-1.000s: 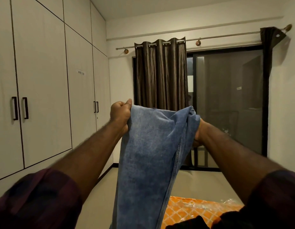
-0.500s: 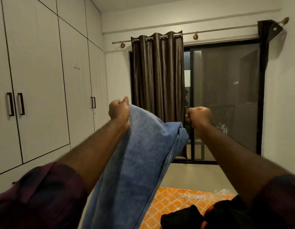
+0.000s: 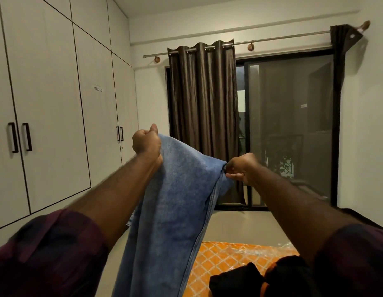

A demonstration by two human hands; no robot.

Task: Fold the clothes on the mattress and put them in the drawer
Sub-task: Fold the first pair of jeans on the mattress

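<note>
step: folding, first garment in the air; nothing in a drawer yet, judged from the pile waiting below
jeans (image 3: 175,211): blue denim, held up at chest height in front of the person, hanging down past the bottom edge of the view, side seam showing on the right
left hand (image 3: 146,144): clenched round the upper left corner of the jeans, thumb up
right hand (image 3: 243,168): lower than the left, pinching the upper right edge by the seam
mattress (image 3: 229,254): orange lattice print under clear plastic, low at the bottom right, below the jeans
black clothes (image 3: 235,279): bunched heap on the mattress, unfolded, some orange showing in it
wardrobe (image 3: 47,103): white doors along the left wall, closed
drawer: not in view, cannot tell where
next move: probably level both corners, bring the legs together seam to seam, then lay the denim flat on the mattress to fold
risk: hem out of sight, may drag or twist
</note>
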